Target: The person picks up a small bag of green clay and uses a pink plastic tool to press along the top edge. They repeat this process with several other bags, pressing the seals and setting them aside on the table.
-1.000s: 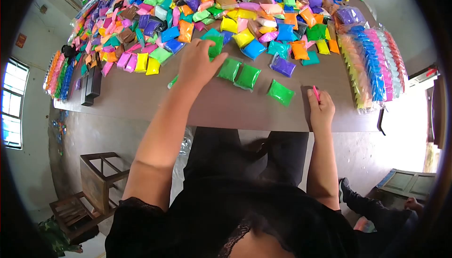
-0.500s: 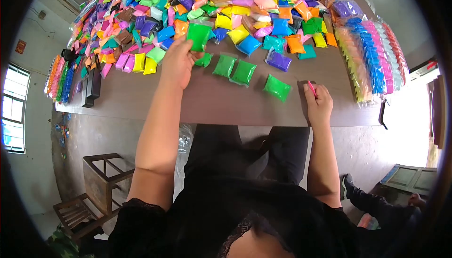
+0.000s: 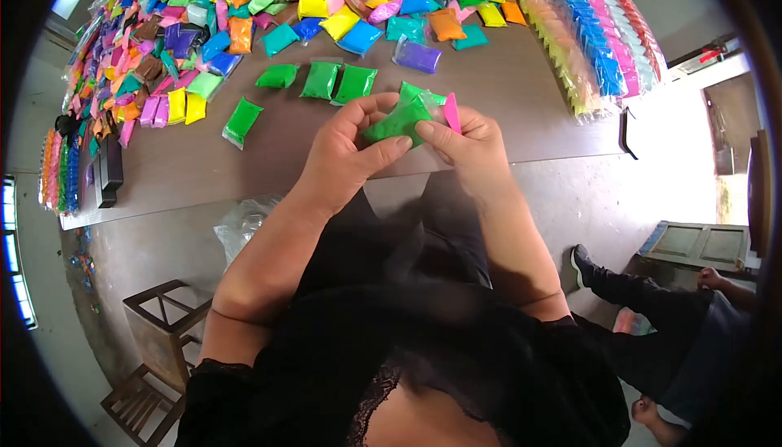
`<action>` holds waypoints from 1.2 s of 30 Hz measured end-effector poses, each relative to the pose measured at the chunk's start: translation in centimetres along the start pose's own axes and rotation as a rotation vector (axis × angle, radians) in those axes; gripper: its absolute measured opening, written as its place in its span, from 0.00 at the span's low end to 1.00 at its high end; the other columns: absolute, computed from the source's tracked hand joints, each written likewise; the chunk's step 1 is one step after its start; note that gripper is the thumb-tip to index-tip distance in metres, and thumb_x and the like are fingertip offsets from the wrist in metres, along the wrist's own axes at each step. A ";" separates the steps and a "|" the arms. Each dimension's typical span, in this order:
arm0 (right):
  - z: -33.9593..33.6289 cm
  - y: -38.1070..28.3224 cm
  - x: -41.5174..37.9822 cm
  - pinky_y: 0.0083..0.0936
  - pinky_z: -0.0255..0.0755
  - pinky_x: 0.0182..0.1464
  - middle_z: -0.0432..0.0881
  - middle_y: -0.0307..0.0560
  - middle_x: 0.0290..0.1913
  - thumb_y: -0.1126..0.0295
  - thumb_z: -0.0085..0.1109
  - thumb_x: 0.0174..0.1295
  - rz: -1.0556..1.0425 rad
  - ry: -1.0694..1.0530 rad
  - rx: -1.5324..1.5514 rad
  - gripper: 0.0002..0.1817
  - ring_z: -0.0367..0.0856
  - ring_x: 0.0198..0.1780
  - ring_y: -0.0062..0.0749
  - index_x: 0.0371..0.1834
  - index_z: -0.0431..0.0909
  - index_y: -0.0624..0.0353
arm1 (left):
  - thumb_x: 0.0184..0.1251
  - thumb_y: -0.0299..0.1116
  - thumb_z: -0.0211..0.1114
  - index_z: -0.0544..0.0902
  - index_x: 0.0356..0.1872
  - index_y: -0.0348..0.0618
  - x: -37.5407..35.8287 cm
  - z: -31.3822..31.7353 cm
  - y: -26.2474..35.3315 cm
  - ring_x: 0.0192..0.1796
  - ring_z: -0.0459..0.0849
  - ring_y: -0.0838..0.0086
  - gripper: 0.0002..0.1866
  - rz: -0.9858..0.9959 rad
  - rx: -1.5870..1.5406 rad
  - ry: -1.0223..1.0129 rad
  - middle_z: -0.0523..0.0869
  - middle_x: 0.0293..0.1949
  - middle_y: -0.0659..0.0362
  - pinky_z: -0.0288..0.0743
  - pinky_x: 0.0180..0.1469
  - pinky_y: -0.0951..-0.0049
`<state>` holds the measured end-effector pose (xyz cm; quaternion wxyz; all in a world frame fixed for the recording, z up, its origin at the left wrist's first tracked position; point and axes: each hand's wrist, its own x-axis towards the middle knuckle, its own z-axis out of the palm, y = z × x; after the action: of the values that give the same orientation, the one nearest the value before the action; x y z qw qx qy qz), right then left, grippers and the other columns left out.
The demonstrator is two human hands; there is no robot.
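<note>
My left hand is closed on one side of a green clay-like packet in clear plastic. My right hand grips the packet's other side, thumb on top. A small pink plastic tool sticks up between the right fingers; its exact kind I cannot make out. Beyond my hands lie more green packets: one at the left, another farther back, and a side-by-side pair with a left packet and a right packet.
A heap of many-coloured packets covers the back of the brown table. Strips of coloured packets lie at the right. A black box stands near the left edge. Another person's leg shows at lower right.
My left hand has put its green packet down at the left. The nearer right-hand packet is now off the table, between both hands. My view has shifted right.
</note>
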<state>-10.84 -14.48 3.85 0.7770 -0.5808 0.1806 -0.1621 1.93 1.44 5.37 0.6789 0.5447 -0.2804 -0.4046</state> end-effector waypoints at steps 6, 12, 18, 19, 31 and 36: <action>0.4 1.0 -0.5 0.17 0.48 0.22 0.70 0.27 0.23 0.72 0.69 0.67 0.005 0.053 0.175 0.05 0.58 0.20 0.10 0.37 0.83 0.60 | 0.66 0.31 0.75 0.82 0.58 0.37 -0.6 0.1 -1.5 0.42 0.83 0.83 0.21 -0.141 -0.205 0.053 0.87 0.43 0.62 0.80 0.44 0.78; 0.5 1.8 -0.7 0.17 0.49 0.23 0.71 0.27 0.24 0.73 0.69 0.67 0.000 0.034 0.183 0.05 0.59 0.20 0.10 0.39 0.83 0.61 | 0.69 0.33 0.73 0.83 0.56 0.37 -0.9 -0.4 -2.2 0.42 0.84 0.78 0.19 -0.061 -0.110 0.079 0.88 0.42 0.60 0.80 0.45 0.74; -0.2 2.0 -1.6 0.16 0.50 0.24 0.73 0.28 0.25 0.74 0.69 0.66 0.030 0.041 0.103 0.07 0.60 0.21 0.10 0.44 0.85 0.64 | 0.75 0.41 0.67 0.84 0.55 0.36 -0.9 -0.3 -2.2 0.46 0.87 0.74 0.19 -0.130 -0.210 0.088 0.88 0.44 0.59 0.83 0.50 0.70; -0.3 2.0 -1.7 0.16 0.50 0.24 0.74 0.28 0.25 0.74 0.69 0.66 0.064 0.054 0.020 0.08 0.60 0.21 0.11 0.45 0.86 0.65 | 0.77 0.44 0.64 0.85 0.54 0.36 -1.0 -0.1 -1.9 0.44 0.85 0.77 0.20 -0.141 -0.222 0.076 0.87 0.42 0.60 0.80 0.47 0.73; -4.1 3.0 -5.2 0.15 0.57 0.19 0.83 0.40 0.30 0.70 0.59 0.73 0.163 0.585 0.202 0.08 0.69 0.18 0.16 0.41 0.83 0.63 | 0.79 0.30 0.58 0.82 0.58 0.36 3.4 5.2 -4.3 0.52 0.85 0.70 0.14 0.419 0.585 -0.071 0.86 0.51 0.53 0.79 0.56 0.65; -4.6 3.4 -6.1 0.16 0.57 0.19 0.80 0.36 0.27 0.69 0.58 0.74 0.231 0.479 0.221 0.09 0.68 0.19 0.15 0.47 0.84 0.63 | 0.69 0.27 0.63 0.81 0.57 0.32 5.1 8.2 -7.1 0.57 0.81 0.53 0.17 0.737 1.107 -0.272 0.83 0.54 0.47 0.76 0.63 0.59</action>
<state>-18.25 -14.63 -0.06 0.7841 -0.4136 0.4052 -0.2237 -3.89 -7.71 0.23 0.3524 0.6249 -0.6966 -0.0085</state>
